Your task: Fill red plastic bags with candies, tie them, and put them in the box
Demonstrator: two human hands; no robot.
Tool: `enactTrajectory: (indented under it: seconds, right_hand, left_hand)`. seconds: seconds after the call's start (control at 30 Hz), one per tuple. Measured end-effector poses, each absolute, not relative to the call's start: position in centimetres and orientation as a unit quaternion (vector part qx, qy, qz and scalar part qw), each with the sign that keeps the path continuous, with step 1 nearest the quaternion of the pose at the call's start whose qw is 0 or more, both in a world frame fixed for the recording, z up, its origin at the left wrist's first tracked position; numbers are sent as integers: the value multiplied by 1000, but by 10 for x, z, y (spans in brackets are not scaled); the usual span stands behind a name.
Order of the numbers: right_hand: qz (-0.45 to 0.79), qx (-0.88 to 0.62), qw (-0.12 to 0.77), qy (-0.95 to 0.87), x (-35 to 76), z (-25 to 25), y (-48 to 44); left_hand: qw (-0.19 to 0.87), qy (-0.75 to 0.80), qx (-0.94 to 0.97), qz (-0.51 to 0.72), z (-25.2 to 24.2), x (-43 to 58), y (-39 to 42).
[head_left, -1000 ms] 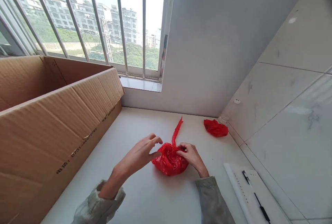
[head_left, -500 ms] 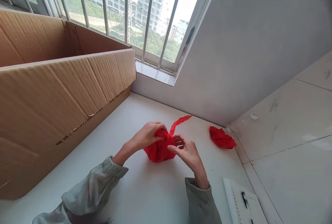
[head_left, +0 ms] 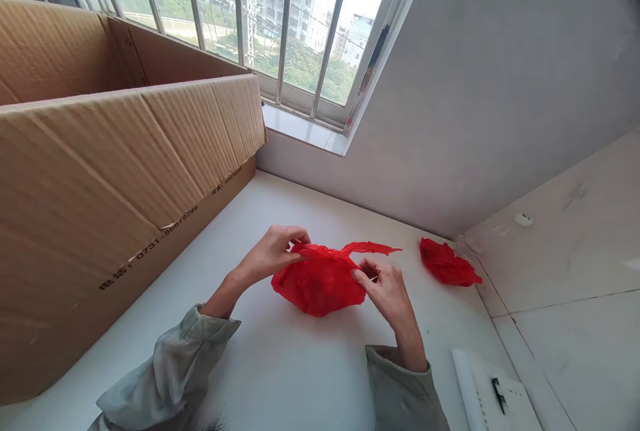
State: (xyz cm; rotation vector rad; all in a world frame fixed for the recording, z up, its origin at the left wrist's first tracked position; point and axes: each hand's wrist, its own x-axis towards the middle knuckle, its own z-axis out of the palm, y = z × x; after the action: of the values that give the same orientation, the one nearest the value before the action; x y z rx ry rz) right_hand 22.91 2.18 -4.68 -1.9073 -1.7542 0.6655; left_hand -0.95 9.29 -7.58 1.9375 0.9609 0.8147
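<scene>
A crumpled red plastic bag with something bundled inside rests on the white counter. My left hand pinches its left top edge. My right hand pinches the right side, just below a red handle strip that sticks out to the right. The top of the bag is stretched between both hands. Grey-green sleeves cover both forearms.
A second small red bundle lies in the far right corner by the tiled wall. A large open cardboard box fills the left side. A white pad with a black pen sits near right. A barred window is behind.
The loose handle that stood upright now lies out to the right. My hands have moved apart and pull the bag's top sideways. The view has shifted left and down.
</scene>
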Motion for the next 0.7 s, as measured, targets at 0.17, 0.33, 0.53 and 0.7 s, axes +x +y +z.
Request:
enactTrajectory:
  seconds: [0.17, 0.33, 0.53, 0.7]
  right_hand:
    - [248, -712, 181, -632, 246, -29, 10]
    - [280, -693, 108, -656, 247, -23, -4]
    - [197, -669, 234, -677, 211, -39, 10]
    - [164, -661, 278, -677, 192, -45, 20]
  left_hand:
    - [448, 410, 726, 321, -75, -31, 99]
    - [387, 388, 804, 231, -65, -27, 86]
    - [213, 341, 893, 202, -52, 8, 69]
    - [222, 359, 881, 214, -49, 4, 73]
